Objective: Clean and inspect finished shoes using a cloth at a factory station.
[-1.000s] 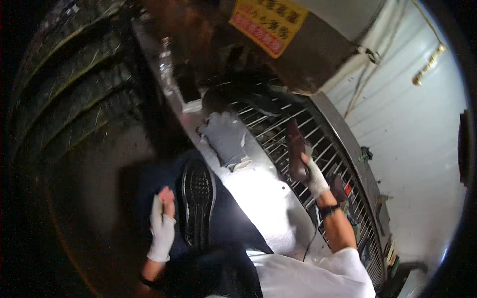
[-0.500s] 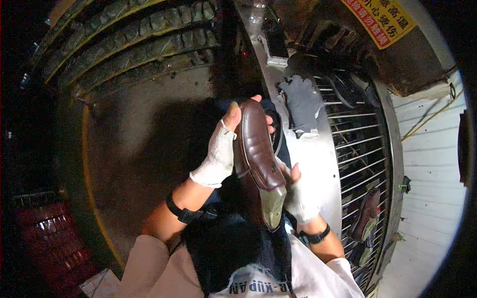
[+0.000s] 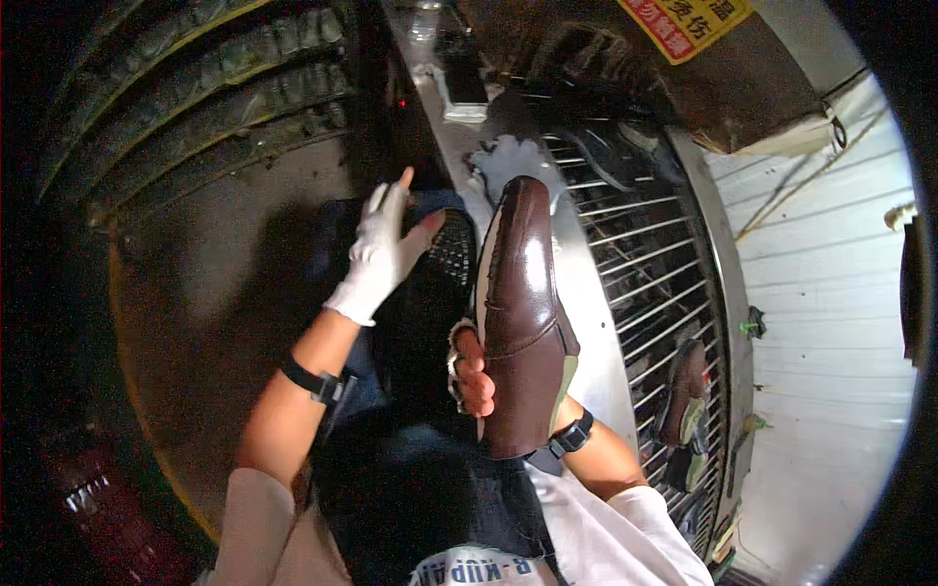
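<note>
Right hand [image 3: 472, 376] grips glossy brown leather shoe upper [image 3: 523, 293].
At its ten o'clock, left hand [image 3: 381, 249], wide-spread, near black studded sole [image 3: 452, 254].

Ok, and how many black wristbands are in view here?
2. One black wristband is on the left forearm, behind the white-gloved left hand; the second wristband is on the right forearm, near the brown shoe held by the right hand. Dark areas could hide others.

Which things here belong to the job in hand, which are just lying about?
Apparently in the job:
brown leather shoe upper, held by the right hand
black shoe sole, beside the left hand

Just lying about:
grey glove on the metal ledge
second brown shoe upper on the barred rack
</note>
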{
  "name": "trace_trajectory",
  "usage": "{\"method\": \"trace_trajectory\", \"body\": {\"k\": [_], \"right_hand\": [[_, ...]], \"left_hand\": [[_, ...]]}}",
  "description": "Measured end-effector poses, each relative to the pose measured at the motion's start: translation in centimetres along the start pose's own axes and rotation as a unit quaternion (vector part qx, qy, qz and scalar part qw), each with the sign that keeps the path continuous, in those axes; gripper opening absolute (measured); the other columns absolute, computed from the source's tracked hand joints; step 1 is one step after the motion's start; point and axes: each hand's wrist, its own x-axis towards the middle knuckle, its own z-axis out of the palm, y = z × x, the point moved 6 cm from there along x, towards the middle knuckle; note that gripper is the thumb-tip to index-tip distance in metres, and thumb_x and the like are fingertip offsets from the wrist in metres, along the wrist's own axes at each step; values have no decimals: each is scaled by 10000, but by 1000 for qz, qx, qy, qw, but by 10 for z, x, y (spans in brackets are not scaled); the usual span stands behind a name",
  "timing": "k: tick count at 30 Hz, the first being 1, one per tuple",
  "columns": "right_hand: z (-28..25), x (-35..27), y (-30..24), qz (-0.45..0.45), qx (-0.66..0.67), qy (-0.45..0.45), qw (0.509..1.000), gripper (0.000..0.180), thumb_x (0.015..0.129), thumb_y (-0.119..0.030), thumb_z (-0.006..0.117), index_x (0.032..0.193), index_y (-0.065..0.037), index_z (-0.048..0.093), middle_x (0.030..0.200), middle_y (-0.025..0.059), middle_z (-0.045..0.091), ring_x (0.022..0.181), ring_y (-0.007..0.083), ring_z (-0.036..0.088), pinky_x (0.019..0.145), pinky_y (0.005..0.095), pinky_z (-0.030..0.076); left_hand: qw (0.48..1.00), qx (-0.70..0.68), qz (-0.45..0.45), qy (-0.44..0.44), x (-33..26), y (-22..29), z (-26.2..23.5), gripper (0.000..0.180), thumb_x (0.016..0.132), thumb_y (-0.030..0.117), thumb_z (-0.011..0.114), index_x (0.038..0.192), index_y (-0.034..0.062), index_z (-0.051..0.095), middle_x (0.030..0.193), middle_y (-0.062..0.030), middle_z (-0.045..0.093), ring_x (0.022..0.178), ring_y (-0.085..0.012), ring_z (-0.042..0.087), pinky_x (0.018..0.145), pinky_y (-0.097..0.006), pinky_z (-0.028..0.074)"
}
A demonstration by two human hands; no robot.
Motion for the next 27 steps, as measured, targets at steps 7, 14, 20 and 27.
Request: {"method": "trace_trajectory", "body": {"k": [7,14,20,27], "right_hand": [[5,-18,-39,-68,-91,125,986,749,998,-677,510,1181,44,603,893,220,698,772,353,714,735,430,616],[20,-29,-108,-305,-311,371,820,467,1046,-349,658,1364,-11,610,1106,116,739,922,210,721,826,358,610],[-3,-19,-85,-229,-228,307,895,801,993,-653,572,1423,22,528,1193,224,700,965,339,731,881,470,619],[4,40,-38,-176,-226,255,924,774,981,-678,604,1360,-4,601,1168,127,731,934,223,742,810,379,638]], "left_hand": [[971,-165,-116,-128,11,8,9,333,927,141,692,1218,-18,666,1048,-81,754,944,-234,725,888,-345,576],[704,-657,-192,-191,-6,8,-12,693,1072,530,486,1546,27,441,1374,-244,659,1142,-284,704,993,-448,591],[675,-708,-141,-151,8,35,-34,713,1112,585,355,1626,92,366,1360,-230,666,1158,-283,701,1018,-426,578],[664,-711,-159,-167,13,42,-33,720,1124,577,329,1609,51,402,1421,-157,648,1273,-242,641,1138,-392,479]]}}
